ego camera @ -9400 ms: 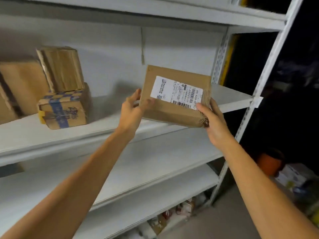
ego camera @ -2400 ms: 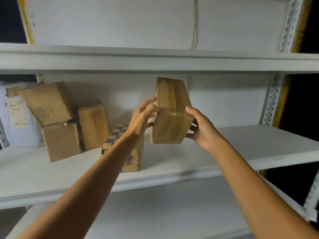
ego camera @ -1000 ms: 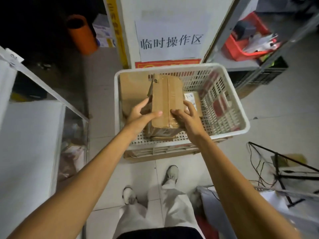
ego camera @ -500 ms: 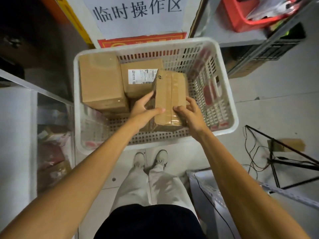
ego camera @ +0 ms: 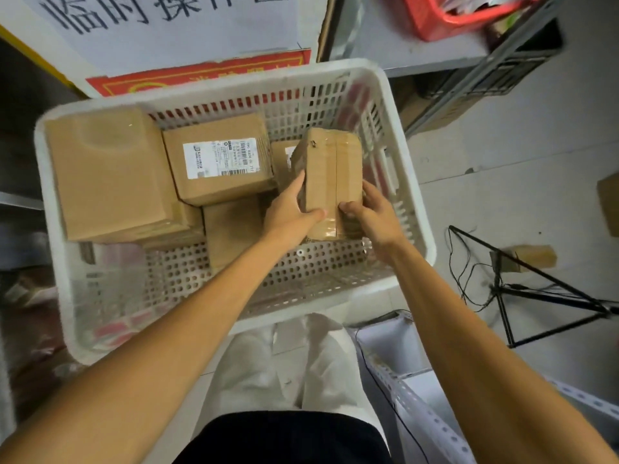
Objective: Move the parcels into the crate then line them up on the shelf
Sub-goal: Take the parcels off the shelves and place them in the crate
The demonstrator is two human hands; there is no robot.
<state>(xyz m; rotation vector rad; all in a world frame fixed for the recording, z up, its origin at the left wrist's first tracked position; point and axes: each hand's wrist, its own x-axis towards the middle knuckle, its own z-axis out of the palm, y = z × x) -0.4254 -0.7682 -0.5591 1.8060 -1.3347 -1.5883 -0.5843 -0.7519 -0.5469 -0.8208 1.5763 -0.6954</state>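
A white perforated plastic crate [ego camera: 413,182] stands on the floor below me. Both my hands hold a taped brown parcel [ego camera: 330,169] on its edge inside the crate's right half: my left hand [ego camera: 289,212] grips its left side, my right hand [ego camera: 371,214] its right side. Left of it lie a large plain parcel [ego camera: 110,172] and a parcel with a white shipping label [ego camera: 221,159]. Another flat parcel [ego camera: 231,226] lies under my left wrist. A further labelled parcel [ego camera: 283,155] is mostly hidden behind the held one.
A white sign with large characters [ego camera: 160,25] leans behind the crate. A red basket [ego camera: 445,15] sits on a grey shelf at top right. A black stand with cables [ego camera: 536,289] and a white shelf upright [ego camera: 418,406] are on the right. My legs are below the crate.
I carried the taped parcel from the shelf down to the crate. In the last second it has sunk lower into the crate's right half, held by both hands.
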